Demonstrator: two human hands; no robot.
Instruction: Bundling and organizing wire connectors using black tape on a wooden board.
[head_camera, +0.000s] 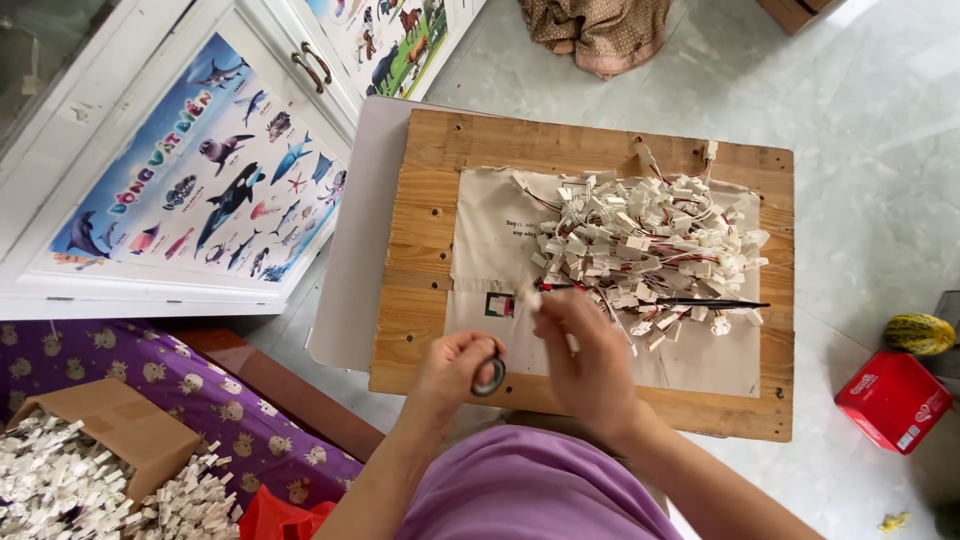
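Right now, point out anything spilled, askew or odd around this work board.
White connector pieces have spilled out of the cardboard box onto the purple cloth at lower left. On the wooden board, the wired connectors lie in a tangled heap. Nothing looks damaged.

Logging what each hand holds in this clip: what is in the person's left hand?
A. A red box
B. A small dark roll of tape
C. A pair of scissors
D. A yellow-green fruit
B: the left hand pinches a small dark roll of tape over the wooden board, while the right hand holds a white connector piece beside the pile of wired connectors.
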